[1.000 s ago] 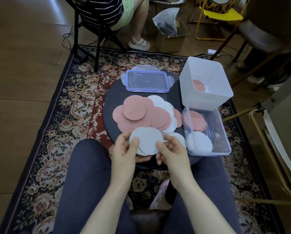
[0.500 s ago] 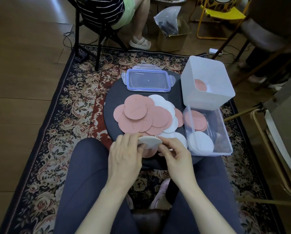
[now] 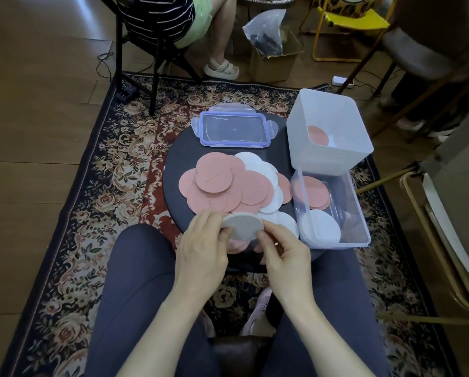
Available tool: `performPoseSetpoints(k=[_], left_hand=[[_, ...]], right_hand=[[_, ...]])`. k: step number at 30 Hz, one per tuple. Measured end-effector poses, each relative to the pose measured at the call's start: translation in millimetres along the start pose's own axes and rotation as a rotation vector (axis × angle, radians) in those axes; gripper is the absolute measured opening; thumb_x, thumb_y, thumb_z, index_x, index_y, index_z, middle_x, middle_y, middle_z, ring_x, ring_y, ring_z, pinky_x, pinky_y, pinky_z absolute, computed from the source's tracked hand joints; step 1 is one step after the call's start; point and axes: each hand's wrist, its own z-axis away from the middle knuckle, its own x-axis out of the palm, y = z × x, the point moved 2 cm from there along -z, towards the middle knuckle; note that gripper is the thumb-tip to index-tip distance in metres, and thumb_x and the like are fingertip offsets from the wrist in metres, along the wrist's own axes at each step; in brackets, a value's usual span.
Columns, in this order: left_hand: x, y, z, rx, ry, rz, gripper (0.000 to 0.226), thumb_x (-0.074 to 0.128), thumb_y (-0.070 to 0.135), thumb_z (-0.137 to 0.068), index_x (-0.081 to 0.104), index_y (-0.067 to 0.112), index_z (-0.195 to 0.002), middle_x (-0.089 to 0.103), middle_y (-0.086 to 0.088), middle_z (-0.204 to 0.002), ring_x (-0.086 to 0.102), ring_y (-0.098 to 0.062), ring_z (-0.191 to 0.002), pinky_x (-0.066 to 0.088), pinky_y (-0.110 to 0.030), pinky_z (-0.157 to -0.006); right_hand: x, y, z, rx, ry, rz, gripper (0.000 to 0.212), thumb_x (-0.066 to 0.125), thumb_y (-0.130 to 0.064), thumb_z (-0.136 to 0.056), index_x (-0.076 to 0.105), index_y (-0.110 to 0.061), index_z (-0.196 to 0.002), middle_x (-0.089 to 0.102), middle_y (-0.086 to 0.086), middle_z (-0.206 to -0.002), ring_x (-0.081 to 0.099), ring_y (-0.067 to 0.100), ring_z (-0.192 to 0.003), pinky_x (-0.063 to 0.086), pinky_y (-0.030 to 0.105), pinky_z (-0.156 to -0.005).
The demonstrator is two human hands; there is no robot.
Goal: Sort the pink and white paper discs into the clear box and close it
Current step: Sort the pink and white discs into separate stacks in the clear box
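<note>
Both hands pinch one white disc [image 3: 242,225] by its edges: left hand [image 3: 203,247] on the left rim, right hand [image 3: 285,254] on the right, above the table's [image 3: 179,159] near edge. Keep it flat; lay it on the white stack in the box [image 3: 359,213].

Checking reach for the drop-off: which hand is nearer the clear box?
Right. The right hand sits just left of the clear box, near its front corner. The left hand lies farther left, across the white disc both hands hold.
</note>
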Motion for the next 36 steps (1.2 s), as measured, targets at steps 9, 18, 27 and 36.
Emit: performPoseSetpoints(k=[9, 18, 27, 36], left_hand=[[12, 61, -51, -0.108, -0.188, 0.778, 0.041, 0.068, 0.011, -0.078, 0.069, 0.042, -0.105, 0.068, 0.007, -0.088, 0.055, -0.009, -0.076, 0.046, -0.025, -0.073], [66, 105, -102, 0.115, -0.357, 0.331, 0.036, 0.07, 0.013, -0.083, 0.07, 0.033, -0.113, 0.052, 0.015, -0.067, 0.052, 0.0, -0.068, 0.042, -0.03, -0.088], [96, 115, -113, 0.454, -0.688, -0.145, 0.031, 0.065, 0.017, -0.086, 0.066, 0.032, -0.114, 0.055, 0.012, -0.089, 0.051, -0.009, -0.113, 0.003, -0.035, -0.113], [103, 116, -105, 0.599, -0.635, -0.345, 0.015, 0.058, 0.012, -0.086, 0.07, 0.021, -0.089, 0.042, 0.014, -0.08, 0.046, -0.009, -0.1, 0.004, -0.028, -0.102]], right_hand=[[-67, -24, 2, -0.173, 0.317, 0.143, 0.027, 0.067, -0.023, -0.087, 0.063, -0.042, -0.107, 0.065, -0.011, -0.095, 0.056, 0.004, -0.088, 0.044, 0.015, -0.075], [-109, 23, -9, 0.105, 0.174, 0.245, 0.105, 0.08, -0.056, -0.056, 0.027, -0.032, -0.144, 0.025, -0.033, -0.139, 0.024, -0.011, -0.133, 0.026, 0.023, -0.109], [-122, 47, -10, 0.2, 0.216, -0.037, 0.086, 0.081, -0.027, -0.064, 0.04, -0.035, -0.139, 0.043, -0.024, -0.141, 0.037, -0.019, -0.124, 0.037, 0.028, -0.108], [-123, 51, -10, 0.169, 0.206, -0.074, 0.081, 0.081, -0.026, -0.062, 0.044, -0.04, -0.133, 0.046, -0.019, -0.141, 0.044, -0.002, -0.129, 0.039, 0.034, -0.109]])
